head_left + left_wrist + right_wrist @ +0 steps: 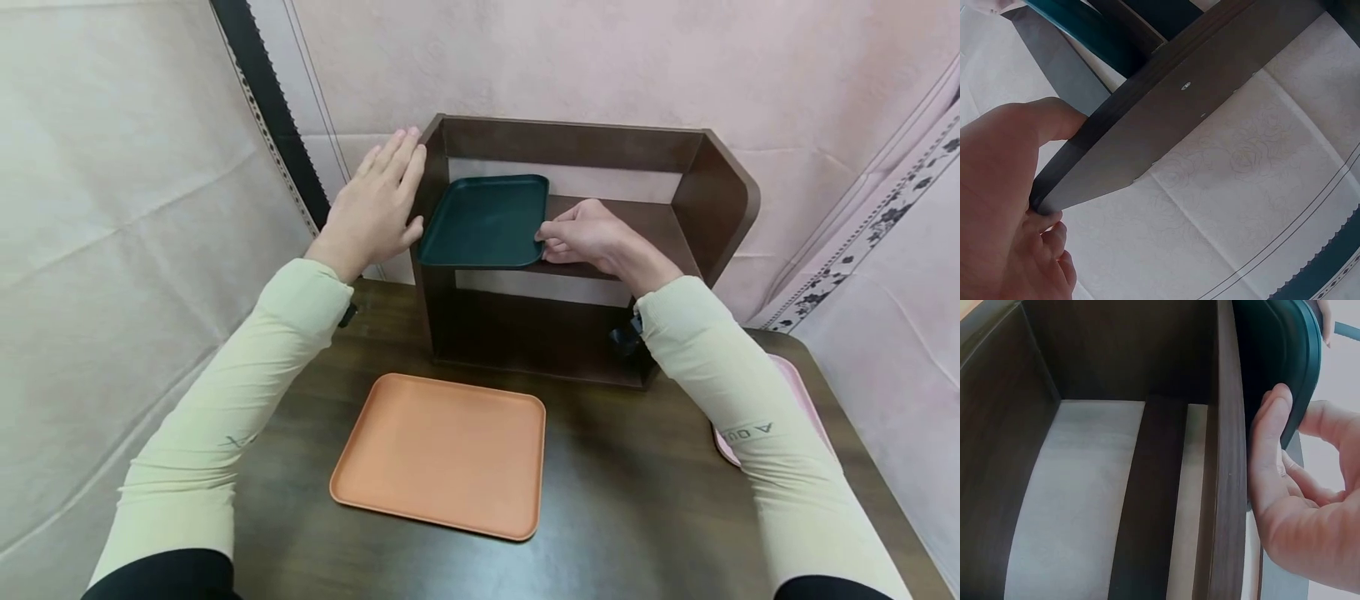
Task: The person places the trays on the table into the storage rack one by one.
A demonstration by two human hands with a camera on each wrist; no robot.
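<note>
A dark green tray (491,221) lies on the upper board at the left end of a dark brown two-tier shelf (525,329). My right hand (588,237) pinches the tray's right edge near its front corner. The right wrist view shows the thumb and fingers on either side of the green rim (1311,375), beside the shelf board. With fingers straight, my left hand (378,196) rests against the shelf's left side panel. In the left wrist view its thumb (1054,119) touches the panel's front edge.
An orange tray (442,454) lies flat on the dark wooden table (622,483) in front of the shelf. A pink tray (798,392) at the right is partly hidden by my right sleeve. Pale cloth (600,58) hangs behind the shelf and along both sides.
</note>
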